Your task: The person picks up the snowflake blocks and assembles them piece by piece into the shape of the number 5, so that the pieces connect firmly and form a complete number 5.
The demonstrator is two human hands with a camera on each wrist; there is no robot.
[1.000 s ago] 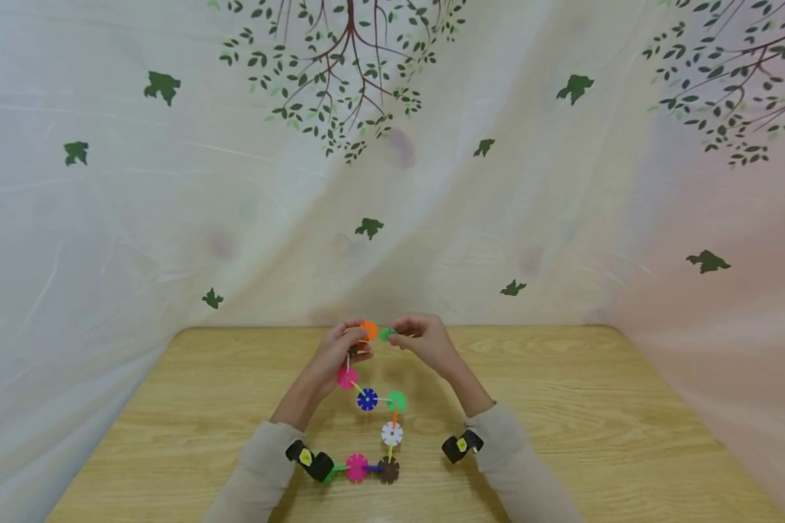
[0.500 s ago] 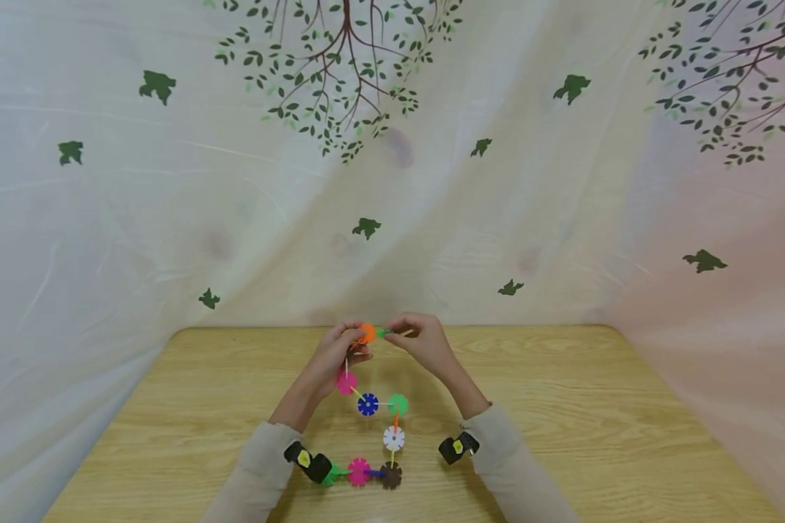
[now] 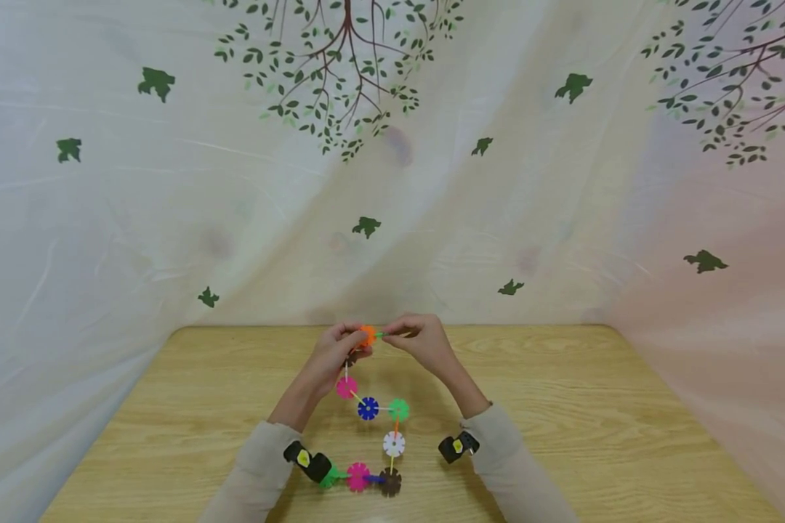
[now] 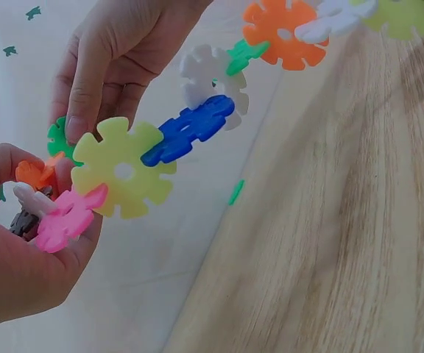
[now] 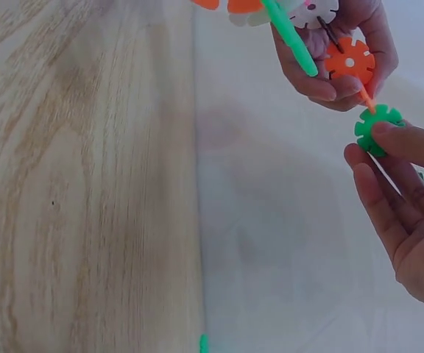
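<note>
My left hand (image 3: 332,354) grips the upper end of a chain of coloured, notched interlocking discs, with its thumb on an orange disc (image 3: 368,335). My right hand (image 3: 422,343) pinches a small green disc (image 5: 375,140) between thumb and fingers. In the right wrist view, a thin orange piece (image 5: 365,95) bridges the orange disc and the green one. From the left hand the chain runs down past a pink disc (image 3: 347,387), a blue disc (image 3: 368,408), a green-white disc (image 3: 398,410) and a white disc (image 3: 394,444). The left fingers partly hide several discs.
The chain's near end, with a brown disc (image 3: 390,481) and a pink disc (image 3: 357,476), lies over the wooden table (image 3: 549,436) beside the left wrist camera (image 3: 309,462). Behind the table's far edge hangs a pale cloth (image 3: 432,240) printed with leaves and birds.
My right hand has brought the green disc left against the orange one, closing the gap between them, and the green disc has turned edge-on. The chain's lower discs sit slightly lower in view.
</note>
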